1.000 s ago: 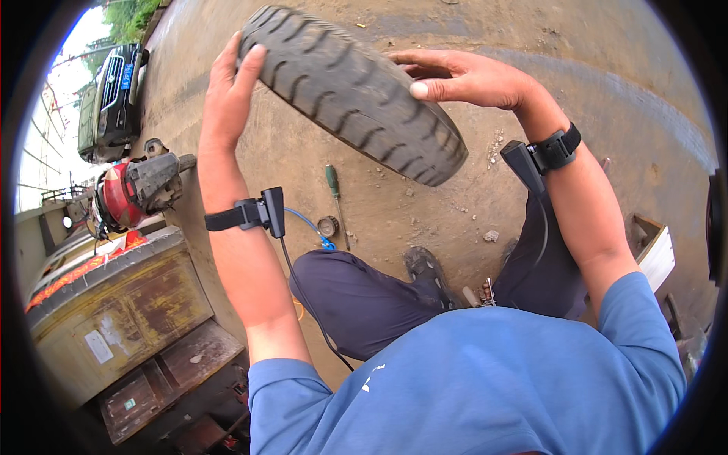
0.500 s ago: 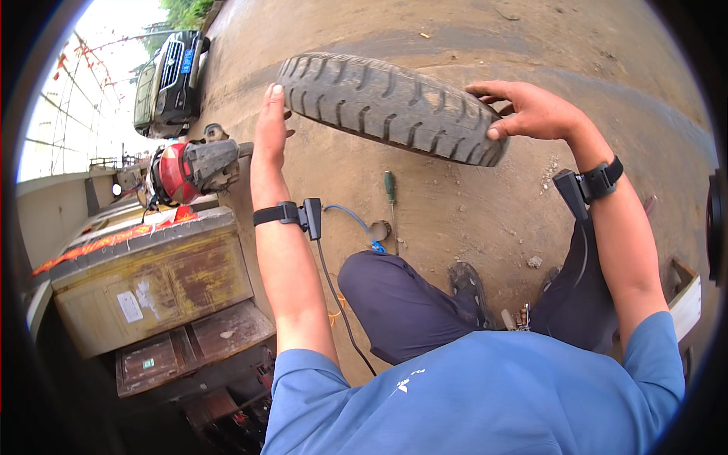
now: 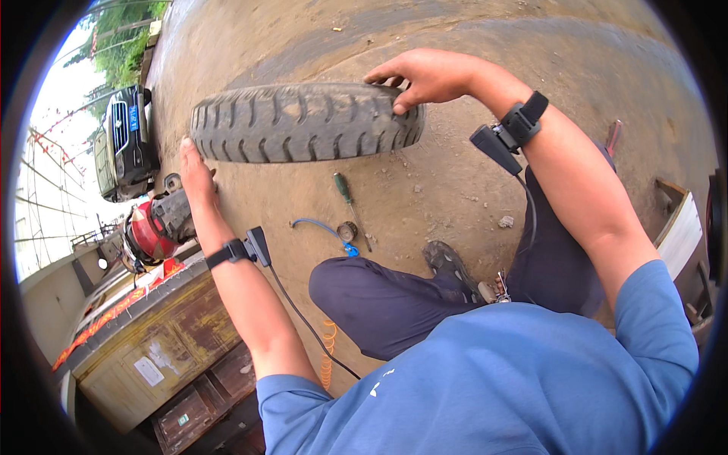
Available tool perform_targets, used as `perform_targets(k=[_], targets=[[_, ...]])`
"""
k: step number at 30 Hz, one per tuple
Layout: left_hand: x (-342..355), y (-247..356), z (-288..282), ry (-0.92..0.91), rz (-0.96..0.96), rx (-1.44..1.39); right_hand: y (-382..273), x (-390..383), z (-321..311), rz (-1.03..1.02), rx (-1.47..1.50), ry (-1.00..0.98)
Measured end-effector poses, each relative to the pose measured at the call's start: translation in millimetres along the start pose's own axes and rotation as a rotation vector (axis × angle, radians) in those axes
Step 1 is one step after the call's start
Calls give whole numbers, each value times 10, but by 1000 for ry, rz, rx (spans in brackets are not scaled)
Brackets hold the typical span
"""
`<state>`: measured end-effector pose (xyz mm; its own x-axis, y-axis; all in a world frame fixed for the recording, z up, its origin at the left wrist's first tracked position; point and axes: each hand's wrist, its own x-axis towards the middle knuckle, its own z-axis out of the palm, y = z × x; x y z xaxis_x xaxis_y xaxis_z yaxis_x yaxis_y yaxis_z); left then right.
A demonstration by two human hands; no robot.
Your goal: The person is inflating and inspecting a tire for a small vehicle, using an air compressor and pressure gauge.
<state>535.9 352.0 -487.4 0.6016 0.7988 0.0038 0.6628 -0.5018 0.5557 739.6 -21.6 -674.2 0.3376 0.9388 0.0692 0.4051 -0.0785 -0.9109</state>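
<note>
A worn black tire (image 3: 307, 125) stands on edge in front of me, its grooved tread turned up toward me and one end at each hand. My left hand (image 3: 199, 178) rests against its left end, thumb up along the rubber and fingers partly hidden. Over the right end curls my right hand (image 3: 428, 76), thumb on the tread and fingers on the far side. Whether the tire's underside touches the ground is hidden. Nearer me on the dirt lie a green-handled screwdriver (image 3: 343, 188) and a round gauge (image 3: 347, 231) with a blue hose (image 3: 312, 222).
A red motorcycle (image 3: 149, 231) and a dark car (image 3: 121, 140) stand at the left. Below them is a worn yellowish cabinet (image 3: 163, 353). An orange coiled hose (image 3: 327, 356) lies beside my left knee. A red-handled tool (image 3: 613, 136) and a white-sided wooden box (image 3: 679, 235) are at the right.
The tire and both hands have shifted left in view, and the tire's slant has levelled out. The view itself has turned, so the car and cabinet sit differently.
</note>
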Motion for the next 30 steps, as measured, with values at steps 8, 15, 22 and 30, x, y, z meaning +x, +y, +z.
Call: perform_targets(k=[8, 15, 22, 30], targets=[[-719, 444, 347, -5, 606, 380, -141, 67, 159, -64, 61, 30], [-583, 407, 312, -55, 546, 253, -221, 202, 389, -76, 97, 81], [-581, 540, 330, -35, 592, 332, -219, 234, 421, -28, 363, 79], [-528, 566, 363, -31, 585, 393, -206, 212, 431, -107, 313, 193]])
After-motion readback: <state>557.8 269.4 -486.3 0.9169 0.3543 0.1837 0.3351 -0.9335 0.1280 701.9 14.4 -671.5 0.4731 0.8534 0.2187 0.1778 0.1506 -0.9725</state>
